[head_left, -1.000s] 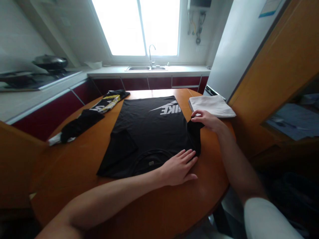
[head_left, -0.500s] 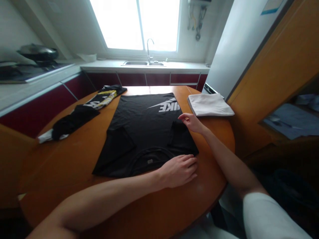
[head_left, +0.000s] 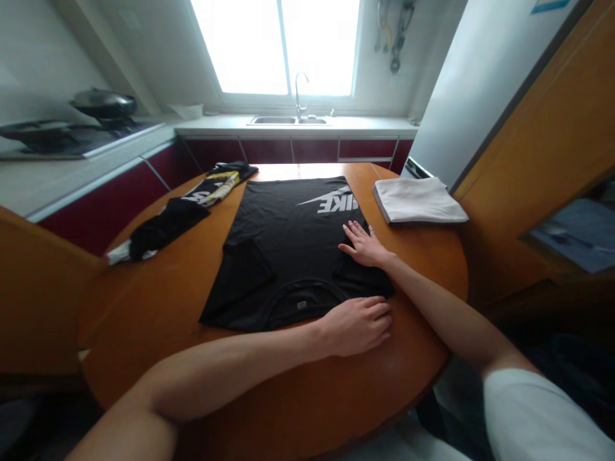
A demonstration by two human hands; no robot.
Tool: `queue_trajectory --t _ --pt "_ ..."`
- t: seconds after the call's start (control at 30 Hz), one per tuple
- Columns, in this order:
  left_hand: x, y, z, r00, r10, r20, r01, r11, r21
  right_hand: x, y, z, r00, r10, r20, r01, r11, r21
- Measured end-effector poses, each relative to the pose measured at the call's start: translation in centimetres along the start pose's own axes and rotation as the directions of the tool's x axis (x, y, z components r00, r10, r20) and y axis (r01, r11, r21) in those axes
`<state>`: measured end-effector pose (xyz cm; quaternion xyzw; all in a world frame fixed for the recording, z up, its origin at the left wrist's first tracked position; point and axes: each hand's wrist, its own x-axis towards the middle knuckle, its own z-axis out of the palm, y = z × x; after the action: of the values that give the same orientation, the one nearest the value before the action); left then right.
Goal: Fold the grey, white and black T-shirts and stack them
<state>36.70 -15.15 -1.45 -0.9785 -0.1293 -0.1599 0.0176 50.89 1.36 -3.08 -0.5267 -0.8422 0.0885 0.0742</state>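
A black T-shirt (head_left: 298, 237) with a white printed logo lies flat, its collar toward me and both sleeves folded inward. My right hand (head_left: 364, 245) rests palm down on its right sleeve, fingers spread. Along the near right edge, beside the collar, lies my left hand (head_left: 358, 325), its fingers loosely bent and lying over the shirt's corner and the table. What is under its fingertips is hidden.
The shirt is on a round wooden table (head_left: 163, 307). A folded white garment (head_left: 418, 200) sits at the right, and crumpled black, white and yellow clothes (head_left: 177, 214) at the left. Beyond are a counter with a sink (head_left: 273, 120) and a stove with pans (head_left: 103, 105).
My right hand has gone from bent fingers at the sleeve's edge to lying flat and spread on the sleeve. My left hand keeps its place. The view has shifted slightly left.
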Motion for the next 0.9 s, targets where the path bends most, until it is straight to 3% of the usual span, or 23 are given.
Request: queue_trajectory --t 0.43,0.67,0.77,0.9 --pt "0.1 0.1 -0.6 1.0 0.022 0.0 -0.022 0.999 0.026 0.4 -0.1 -0.2 0.992 0.092 -0.082 -0.087 0.994 0.066" --pt "0.0 -0.3 -0.5 0.97 -0.225 -0.095 0.222 0.974 -0.049 1.2 3.5 -2.0 0.947 0.168 -0.272 -0.059 0.929 0.366" --pt "-0.2 -0.6 0.1 0.947 -0.321 -0.026 0.32 0.946 -0.051 1.3 5.4 -2.6 0.909 0.215 -0.357 -0.02 0.878 0.479" --pt "-0.5 -0.8 0.7 0.932 -0.35 0.097 0.357 0.932 -0.062 1.5 7.2 -2.6 0.835 0.292 -0.465 -0.001 0.848 0.53"
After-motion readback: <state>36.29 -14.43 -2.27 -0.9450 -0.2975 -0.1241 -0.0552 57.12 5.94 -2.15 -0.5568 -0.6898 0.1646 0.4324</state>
